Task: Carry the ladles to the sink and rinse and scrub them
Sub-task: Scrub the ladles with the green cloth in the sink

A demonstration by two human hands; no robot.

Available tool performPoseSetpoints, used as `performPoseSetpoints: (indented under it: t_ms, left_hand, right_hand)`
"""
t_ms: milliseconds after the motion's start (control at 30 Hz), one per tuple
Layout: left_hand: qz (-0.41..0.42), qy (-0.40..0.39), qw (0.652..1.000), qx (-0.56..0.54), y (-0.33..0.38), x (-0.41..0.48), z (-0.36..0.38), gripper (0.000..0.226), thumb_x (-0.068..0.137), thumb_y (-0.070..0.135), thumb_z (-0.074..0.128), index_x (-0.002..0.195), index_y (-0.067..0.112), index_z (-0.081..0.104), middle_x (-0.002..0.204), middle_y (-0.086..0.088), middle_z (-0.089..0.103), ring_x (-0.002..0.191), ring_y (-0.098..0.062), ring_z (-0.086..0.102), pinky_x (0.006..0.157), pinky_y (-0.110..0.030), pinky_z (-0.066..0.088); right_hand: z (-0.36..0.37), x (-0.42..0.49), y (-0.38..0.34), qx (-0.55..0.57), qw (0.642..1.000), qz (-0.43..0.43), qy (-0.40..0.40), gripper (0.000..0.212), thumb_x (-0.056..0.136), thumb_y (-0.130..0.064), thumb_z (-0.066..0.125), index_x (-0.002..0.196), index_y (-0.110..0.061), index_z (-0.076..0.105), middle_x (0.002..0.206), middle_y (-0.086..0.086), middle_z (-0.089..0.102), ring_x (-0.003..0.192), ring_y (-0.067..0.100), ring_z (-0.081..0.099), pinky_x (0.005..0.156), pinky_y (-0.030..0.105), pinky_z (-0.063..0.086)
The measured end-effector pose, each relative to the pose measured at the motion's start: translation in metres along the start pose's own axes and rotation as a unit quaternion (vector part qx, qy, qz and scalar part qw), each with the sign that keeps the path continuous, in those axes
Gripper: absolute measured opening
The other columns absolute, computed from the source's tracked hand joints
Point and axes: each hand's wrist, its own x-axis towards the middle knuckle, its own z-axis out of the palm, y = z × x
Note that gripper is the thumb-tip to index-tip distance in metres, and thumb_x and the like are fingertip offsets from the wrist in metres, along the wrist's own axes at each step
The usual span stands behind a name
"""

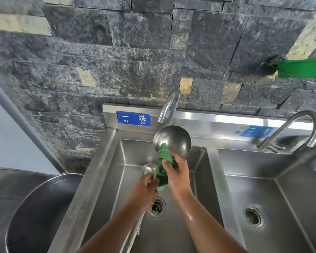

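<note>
A large steel ladle (174,138) is held up over the left sink basin (117,172), its bowl just under the faucet spout (169,106). My right hand (175,172) grips a green cloth (163,161) pressed against the bowl's lower edge and wrapped down the handle. My left hand (145,187) grips the lower end of the handle, mostly hidden by the cloth. A smaller ladle bowl (148,168) shows just behind my left hand; whether it lies in the basin or is held, I cannot tell. No water stream is clearly visible.
A second basin (299,198) with its own faucet (306,130) lies to the right. A big steel bowl (35,212) sits on the dark counter at left. A stone wall stands behind, with a green plastic item (299,68) on it at upper right. Drain (156,207) is open.
</note>
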Motion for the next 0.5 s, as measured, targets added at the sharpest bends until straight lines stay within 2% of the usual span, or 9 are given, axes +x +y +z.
performPoseSetpoints:
  t_ms: [67, 133, 200, 267, 333, 433, 500]
  left_hand:
    - [0.003, 0.008, 0.999, -0.033, -0.002, 0.003, -0.002, 0.018, 0.103, 0.022, 0.047, 0.102, 0.006, 0.054, 0.055, -0.005, 0.043, 0.034, -0.009, 0.031, 0.032, -0.019, 0.025]
    - [0.001, 0.009, 0.999, -0.048, -0.004, 0.005, -0.006, 0.017, 0.102, 0.026, 0.048, 0.097, 0.012, 0.055, 0.054, -0.004, 0.043, 0.035, -0.011, 0.030, 0.033, -0.019, 0.024]
    - [0.007, -0.003, 0.999, -0.041, -0.006, 0.006, -0.009, 0.022, 0.102, 0.030, 0.049, 0.088, 0.013, 0.053, 0.053, -0.003, 0.043, 0.034, -0.010, 0.029, 0.034, -0.018, 0.024]
    - [0.011, -0.015, 0.999, -0.034, -0.006, 0.007, -0.010, 0.027, 0.101, 0.033, 0.048, 0.081, 0.015, 0.051, 0.053, -0.002, 0.044, 0.034, -0.010, 0.029, 0.033, -0.019, 0.024]
    - [0.003, -0.013, 0.999, -0.044, -0.008, 0.007, -0.011, 0.030, 0.102, 0.034, 0.047, 0.077, 0.017, 0.050, 0.052, 0.000, 0.043, 0.035, -0.010, 0.028, 0.034, -0.018, 0.024]
    - [-0.011, -0.008, 0.998, -0.069, -0.009, 0.006, -0.008, 0.032, 0.103, 0.034, 0.043, 0.077, 0.015, 0.048, 0.050, 0.000, 0.039, 0.035, -0.011, 0.025, 0.035, -0.017, 0.022]
    - [-0.011, -0.006, 0.998, -0.060, -0.007, 0.008, -0.007, 0.033, 0.103, 0.032, 0.043, 0.076, 0.015, 0.048, 0.048, 0.000, 0.039, 0.033, -0.011, 0.025, 0.034, -0.017, 0.021]
  right_hand:
    - [0.004, -0.006, 0.001, 0.141, 0.988, 0.053, -0.017, 0.034, 0.097, -0.028, 0.058, 0.096, 0.006, 0.064, 0.088, 0.016, 0.066, 0.079, 0.026, 0.064, 0.076, 0.045, 0.054]
    - [0.007, -0.006, -0.001, 0.210, 0.972, 0.107, -0.008, 0.032, 0.099, -0.023, 0.056, 0.101, 0.009, 0.058, 0.097, 0.024, 0.064, 0.087, 0.032, 0.063, 0.086, 0.055, 0.053]
    - [0.011, 0.000, -0.004, 0.208, 0.969, 0.132, 0.020, 0.026, 0.094, -0.013, 0.063, 0.110, 0.005, 0.052, 0.105, 0.027, 0.061, 0.093, 0.035, 0.062, 0.093, 0.061, 0.050]
    - [0.014, 0.007, -0.010, 0.217, 0.959, 0.180, 0.025, 0.041, 0.090, -0.014, 0.069, 0.117, 0.013, 0.053, 0.109, 0.031, 0.064, 0.092, 0.036, 0.065, 0.090, 0.056, 0.054]
    - [0.016, 0.011, -0.016, 0.240, 0.945, 0.222, 0.000, 0.041, 0.088, -0.017, 0.071, 0.114, 0.013, 0.062, 0.106, 0.030, 0.068, 0.088, 0.036, 0.067, 0.082, 0.050, 0.057]
    - [0.020, 0.015, -0.016, 0.232, 0.941, 0.243, -0.051, 0.034, 0.090, -0.015, 0.069, 0.113, 0.009, 0.064, 0.103, 0.028, 0.069, 0.091, 0.038, 0.065, 0.089, 0.055, 0.052]
    - [0.024, 0.019, -0.015, 0.208, 0.948, 0.232, -0.057, 0.026, 0.089, -0.012, 0.068, 0.108, 0.006, 0.065, 0.094, 0.024, 0.068, 0.083, 0.034, 0.066, 0.078, 0.048, 0.054]
